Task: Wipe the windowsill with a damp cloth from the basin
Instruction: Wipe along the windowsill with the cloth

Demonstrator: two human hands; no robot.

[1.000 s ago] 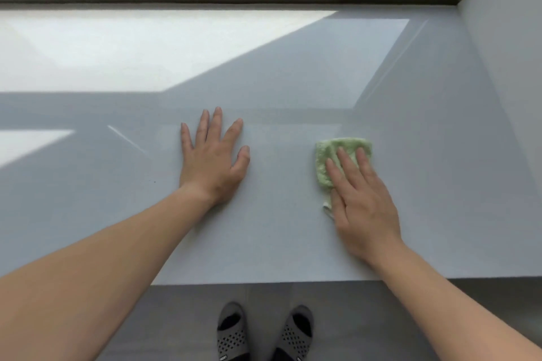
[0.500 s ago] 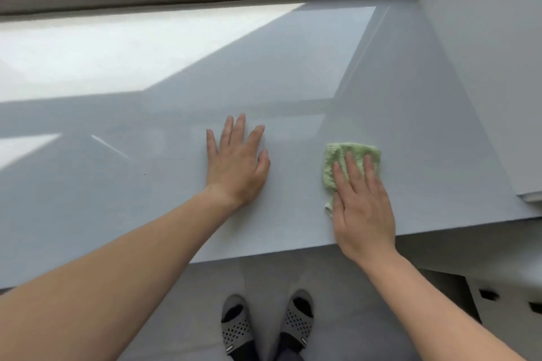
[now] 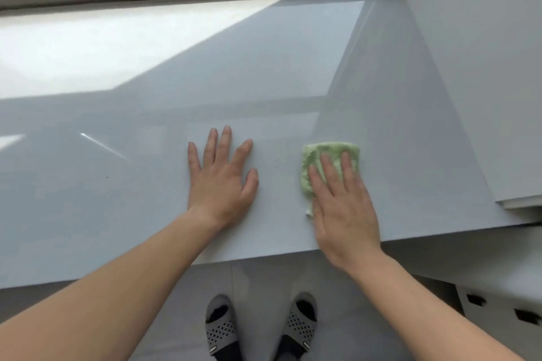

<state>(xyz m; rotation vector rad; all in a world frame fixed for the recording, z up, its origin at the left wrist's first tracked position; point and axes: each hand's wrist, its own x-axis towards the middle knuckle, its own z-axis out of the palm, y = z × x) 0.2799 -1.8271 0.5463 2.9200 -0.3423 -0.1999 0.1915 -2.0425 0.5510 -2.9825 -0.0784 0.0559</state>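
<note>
Left hand point(image 3: 222, 184) nearer cloth point(image 3: 330, 149), right hand point(image 3: 346, 214) pressing it — near half hidden

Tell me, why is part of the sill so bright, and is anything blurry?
Head view: sunlight glares white on the far-left windowsill, a slanted shadow edge beside it; head view, the right hand pressing the green cloth looks slightly motion-blurred, the left hand sharp.

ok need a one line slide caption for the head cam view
Right hand presses a folded green cloth flat on the grey windowsill while the left hand rests open beside it.
</note>
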